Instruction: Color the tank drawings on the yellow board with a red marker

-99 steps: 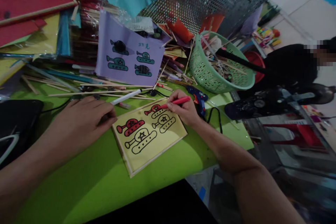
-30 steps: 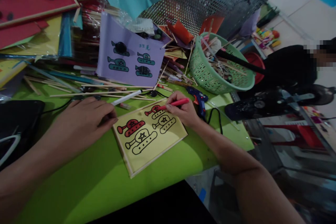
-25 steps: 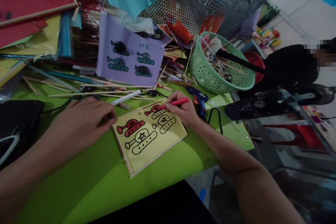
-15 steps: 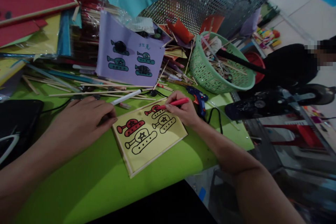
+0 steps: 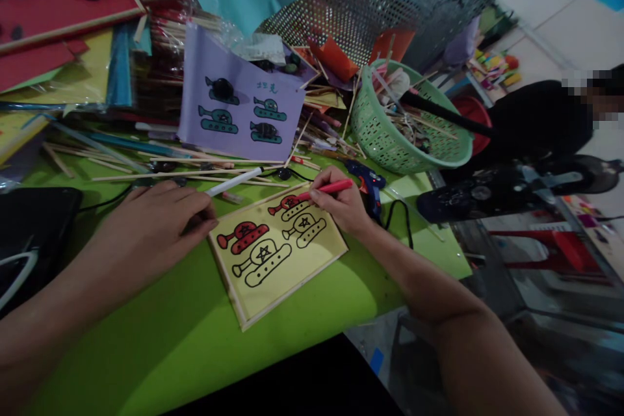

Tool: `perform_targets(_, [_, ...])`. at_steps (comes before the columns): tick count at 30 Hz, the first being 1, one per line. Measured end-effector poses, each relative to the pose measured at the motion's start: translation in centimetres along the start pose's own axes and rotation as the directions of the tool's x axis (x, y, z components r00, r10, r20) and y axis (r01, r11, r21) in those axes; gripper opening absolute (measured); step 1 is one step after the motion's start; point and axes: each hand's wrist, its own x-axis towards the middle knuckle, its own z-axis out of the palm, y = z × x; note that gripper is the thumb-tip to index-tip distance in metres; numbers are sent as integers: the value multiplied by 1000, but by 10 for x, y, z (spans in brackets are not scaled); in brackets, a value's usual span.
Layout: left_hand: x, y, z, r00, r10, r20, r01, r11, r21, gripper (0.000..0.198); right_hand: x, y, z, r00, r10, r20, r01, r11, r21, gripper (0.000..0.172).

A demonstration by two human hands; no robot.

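My right hand (image 5: 336,201) is closed around a red marker (image 5: 337,186). Its writing end is at the upper tank drawing, whose turret and barrel are red. The yellow board (image 5: 273,296), edged with thin wooden sticks, lies tilted on the green table and bears several black-outlined tanks with stars. The left tank (image 5: 248,234) is coloured red; the lower two are uncoloured. My left hand (image 5: 170,214) has its fingers curled, with thumb and index at the board's left corner. A white marker (image 5: 236,181) reaches out beside its index finger; whether the hand grips it is hidden.
Behind the board stands a purple card (image 5: 244,133) with tank drawings, among loose wooden sticks (image 5: 195,175). A blue glue gun (image 5: 368,182) and a green basket (image 5: 404,146) are at the right. A black device (image 5: 39,227) lies left. A person in black (image 5: 536,117) is beyond.
The red marker and my right hand have shifted slightly to the right, and red shows on the upper tank's turret. My left hand stays in place.
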Motion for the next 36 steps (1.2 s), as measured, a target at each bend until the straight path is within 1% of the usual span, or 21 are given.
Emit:
perform_targets(6, [1,2,-2,1000,-9,11,9,1000,-29,36,0,-1,0,1000,-18,16,18,999,-27,20])
perform_targets(10, [1,2,-2,1000,-13,24,13,1000,-7,35,0,-1,0,1000,-3,18,4,999,-45,21])
perform_targets(16, [0,1,0,1000,-5,9,5,1000,4,35,0,-2,0,1000,-26,17,26,999,-46,18])
perform_targets(21, [0,-1,1,1000,-3,4,3,1000,-11,35,0,-1,0,1000,-16,15,16,1000,0,26])
perform_targets(26, [-1,-2,3,999,22,-24,-22,1000,-1,31,-1,2,0,998,-38,58,35,998,53,31])
perform_targets(30, [1,-2,4,1000,14,-28,-14,1000,-2,32,-2,2,0,997,-16,74,13,999,33,39])
perform_targets(32, [1,-2,4,1000,11,-22,-11,1000,-7,32,-2,2,0,997,-16,81,14,999,29,39])
perform_targets(36, [0,-3,4,1000,6,-15,-6,1000,-17,31,-2,4,-1,995,-36,91,33,999,34,32])
